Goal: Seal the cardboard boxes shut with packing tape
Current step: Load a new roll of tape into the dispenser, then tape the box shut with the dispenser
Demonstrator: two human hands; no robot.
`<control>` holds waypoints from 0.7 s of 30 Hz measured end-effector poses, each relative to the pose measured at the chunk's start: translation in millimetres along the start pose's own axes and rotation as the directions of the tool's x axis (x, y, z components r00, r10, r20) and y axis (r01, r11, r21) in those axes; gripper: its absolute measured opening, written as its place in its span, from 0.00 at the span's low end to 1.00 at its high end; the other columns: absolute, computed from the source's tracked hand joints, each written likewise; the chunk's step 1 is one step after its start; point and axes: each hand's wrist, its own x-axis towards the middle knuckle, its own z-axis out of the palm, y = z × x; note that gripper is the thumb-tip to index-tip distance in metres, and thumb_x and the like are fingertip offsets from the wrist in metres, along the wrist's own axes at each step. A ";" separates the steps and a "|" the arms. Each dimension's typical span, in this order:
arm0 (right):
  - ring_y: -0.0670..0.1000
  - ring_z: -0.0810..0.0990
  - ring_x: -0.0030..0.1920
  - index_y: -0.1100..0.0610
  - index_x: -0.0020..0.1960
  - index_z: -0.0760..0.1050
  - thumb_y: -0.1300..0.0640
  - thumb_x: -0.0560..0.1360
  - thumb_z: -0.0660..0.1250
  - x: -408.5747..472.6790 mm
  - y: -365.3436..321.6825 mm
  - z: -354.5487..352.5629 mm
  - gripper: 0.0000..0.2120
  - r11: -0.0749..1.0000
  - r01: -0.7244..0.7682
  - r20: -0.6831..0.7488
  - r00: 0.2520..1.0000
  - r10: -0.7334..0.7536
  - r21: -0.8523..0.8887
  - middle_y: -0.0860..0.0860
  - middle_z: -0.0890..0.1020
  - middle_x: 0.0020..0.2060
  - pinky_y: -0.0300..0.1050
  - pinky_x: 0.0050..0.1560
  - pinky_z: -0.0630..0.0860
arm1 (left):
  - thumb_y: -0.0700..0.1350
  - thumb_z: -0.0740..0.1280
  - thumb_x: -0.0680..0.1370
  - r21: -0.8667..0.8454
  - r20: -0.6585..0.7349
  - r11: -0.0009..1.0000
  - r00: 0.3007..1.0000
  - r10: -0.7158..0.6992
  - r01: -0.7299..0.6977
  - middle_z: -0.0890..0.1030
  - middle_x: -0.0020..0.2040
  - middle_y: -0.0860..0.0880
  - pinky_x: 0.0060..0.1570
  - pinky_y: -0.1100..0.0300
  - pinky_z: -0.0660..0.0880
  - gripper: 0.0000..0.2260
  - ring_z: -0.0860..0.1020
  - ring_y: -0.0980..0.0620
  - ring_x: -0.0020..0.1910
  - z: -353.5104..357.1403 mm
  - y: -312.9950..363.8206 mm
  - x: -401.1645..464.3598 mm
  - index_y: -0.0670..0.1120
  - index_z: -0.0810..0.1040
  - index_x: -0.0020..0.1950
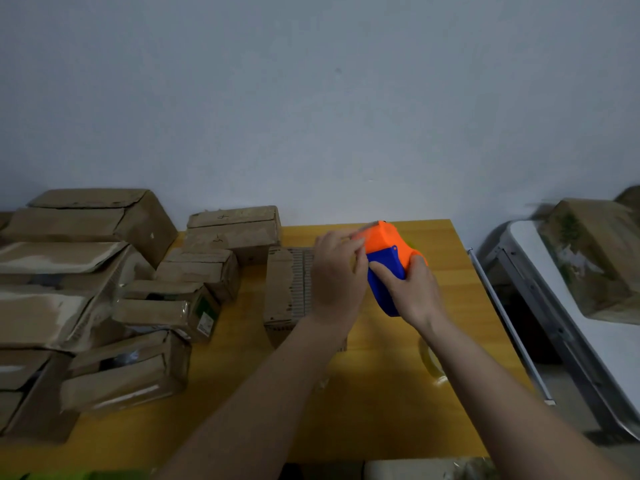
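Note:
An orange and blue tape dispenser (387,258) is held above the yellow table (381,393), right of centre. My right hand (412,289) grips its blue body from the right. My left hand (337,275) pinches at the dispenser's front edge near the orange top, where the tape end appears to be. Under my left hand lies a flat cardboard box (287,289) with a corrugated side showing. A roll of clear tape (431,362) rests on the table beneath my right forearm.
Several worn cardboard boxes (86,289) are piled on the left half of the table, up to the wall. To the right stands a white folding table (571,306) with another taped box (595,258) on it. A gap separates the two tables.

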 end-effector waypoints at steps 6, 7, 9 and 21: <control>0.55 0.76 0.34 0.59 0.45 0.69 0.40 0.71 0.68 -11.0 8.8 -1.5 0.22 0.998 -0.046 0.163 0.986 0.039 0.042 0.53 0.77 0.35 0.50 0.34 0.72 | 0.38 0.77 0.68 0.029 0.112 0.999 0.993 -0.021 0.018 0.83 0.47 0.45 0.45 0.59 0.79 0.12 0.80 0.48 0.46 -2.5 -1.5 -20.4 0.39 0.84 0.51; 0.55 0.78 0.36 0.59 0.47 0.69 0.44 0.71 0.71 -12.6 8.9 -3.5 0.20 0.996 -0.057 0.203 0.978 0.041 0.074 0.53 0.79 0.37 0.50 0.36 0.74 | 0.35 0.76 0.68 0.020 0.100 1.000 0.995 -0.014 0.012 0.83 0.46 0.45 0.44 0.59 0.79 0.11 0.81 0.48 0.45 -2.8 -1.8 -20.3 0.39 0.84 0.49; 0.54 0.79 0.40 0.60 0.52 0.68 0.50 0.71 0.74 -17.0 10.7 -6.0 0.20 0.994 -0.064 0.254 0.966 0.039 0.091 0.53 0.78 0.42 0.50 0.40 0.77 | 0.34 0.75 0.69 0.021 0.078 1.000 0.997 0.001 -0.003 0.83 0.44 0.45 0.43 0.62 0.78 0.08 0.81 0.48 0.43 -3.9 -1.8 -20.9 0.39 0.84 0.47; 0.62 0.78 0.42 0.63 0.53 0.67 0.44 0.74 0.67 -25.1 12.9 7.6 0.23 0.982 -0.031 -0.037 0.999 0.024 -0.189 0.57 0.79 0.42 0.52 0.40 0.73 | 0.38 0.71 0.75 -0.092 0.175 0.926 0.921 -0.347 0.366 0.83 0.42 0.45 0.44 0.55 0.75 0.04 0.79 0.49 0.43 -6.5 36.7 -40.2 0.42 0.85 0.46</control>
